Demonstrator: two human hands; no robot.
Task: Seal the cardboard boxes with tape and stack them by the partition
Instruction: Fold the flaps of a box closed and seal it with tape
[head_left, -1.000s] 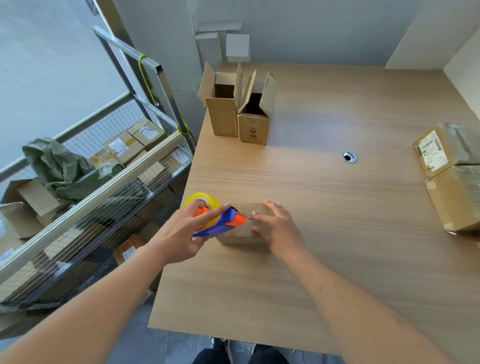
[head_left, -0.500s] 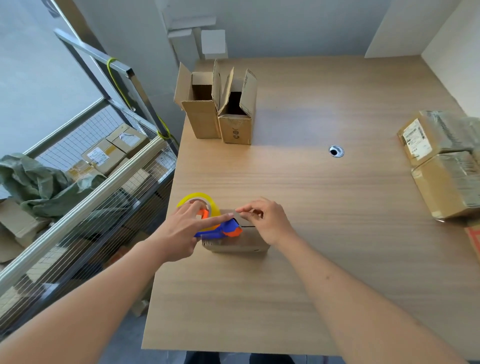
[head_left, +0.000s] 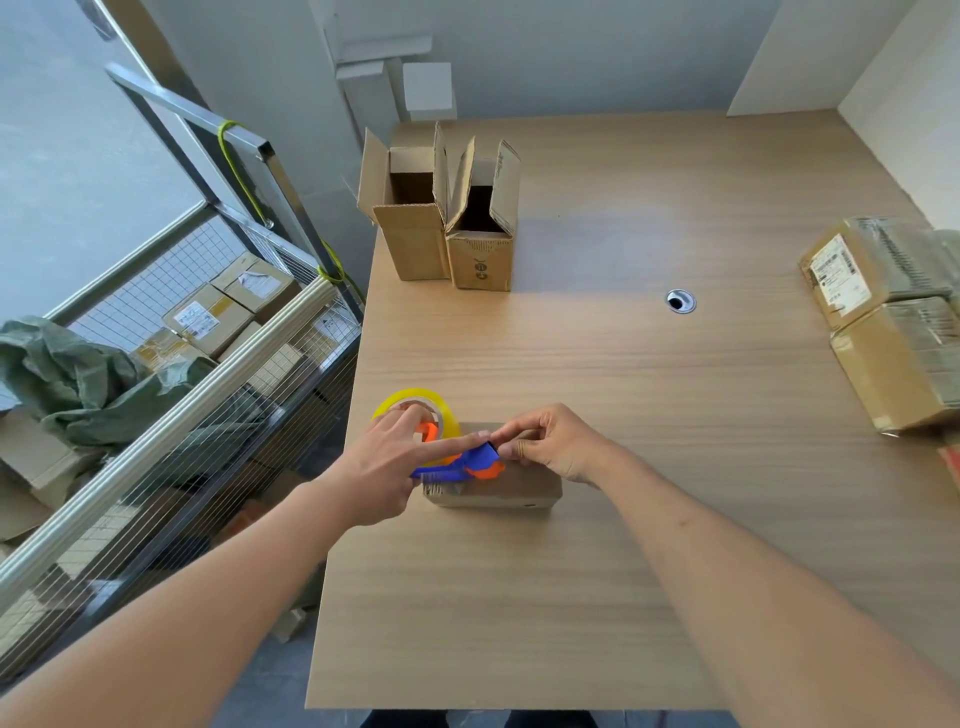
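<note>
From my head camera: my left hand (head_left: 387, 467) has its grip closed round the blue-and-orange plastic tape dispenser (head_left: 460, 464) with its yellow tape roll (head_left: 415, 410), forefinger laid straight along the top. The dispenser's mouth rests on the left end of the small closed brown cardboard box (head_left: 493, 480), which lies flat on the pale wood surface (head_left: 623, 415) with its long axis running left to right. My right hand (head_left: 550, 441) sits on the box top just beside that mouth, fingertips pinched together, apparently on the tape's free end; I cannot make out the tape itself. I judge the pull must run rightward along the box's length, away from my left hand. Beyond the box, well apart, stand two open tall brown cardboard boxes (head_left: 447, 223), touching. Far right of the box lie wrapped, labelled cardboard parcels (head_left: 883, 312). Left of the box, off the surface, a wire-mesh metal cart (head_left: 208, 364) holds more cartons.
</note>
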